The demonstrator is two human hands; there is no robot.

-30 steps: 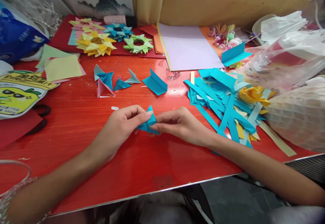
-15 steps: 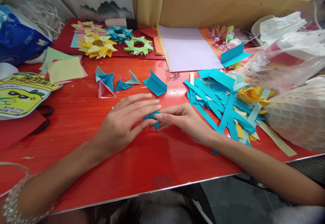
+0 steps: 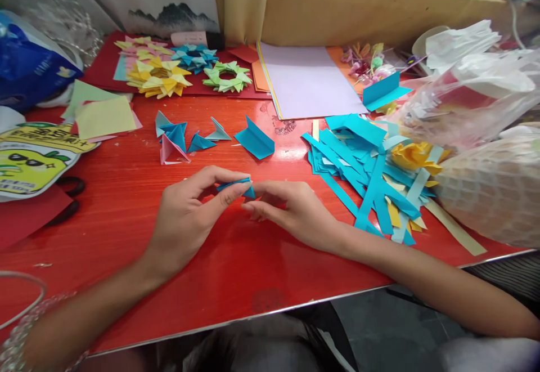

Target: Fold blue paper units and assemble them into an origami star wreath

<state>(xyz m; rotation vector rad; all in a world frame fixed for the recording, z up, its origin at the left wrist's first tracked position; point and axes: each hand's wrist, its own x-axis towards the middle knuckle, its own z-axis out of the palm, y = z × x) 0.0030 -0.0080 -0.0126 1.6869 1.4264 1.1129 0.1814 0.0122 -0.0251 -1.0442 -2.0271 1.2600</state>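
Note:
My left hand (image 3: 181, 217) pinches a small folded blue paper (image 3: 248, 191) between thumb and fingers, just above the red table. My right hand (image 3: 301, 209) is close on the right, thumb and index finger apart, its fingertips at the paper's right end; whether they touch it I cannot tell. Beyond my hands lie a creased blue strip (image 3: 254, 138), a small blue folded triangle (image 3: 200, 142), a pale blue folded piece (image 3: 219, 130), a pink folded piece (image 3: 172, 148) and a darker blue folded piece (image 3: 176, 134).
A heap of blue paper strips (image 3: 371, 180) spreads to the right, beside a net-covered bundle (image 3: 489, 186). Finished paper rings, such as a yellow one (image 3: 158, 79) and a green one (image 3: 228, 77), lie at the back left, near lilac sheets (image 3: 314, 82). The table's front edge (image 3: 270, 311) is close to me.
My left fingers have curled from lying stretched over the paper into a pinch on it. My right thumb has come off the paper and dropped lower. The view has shifted slightly.

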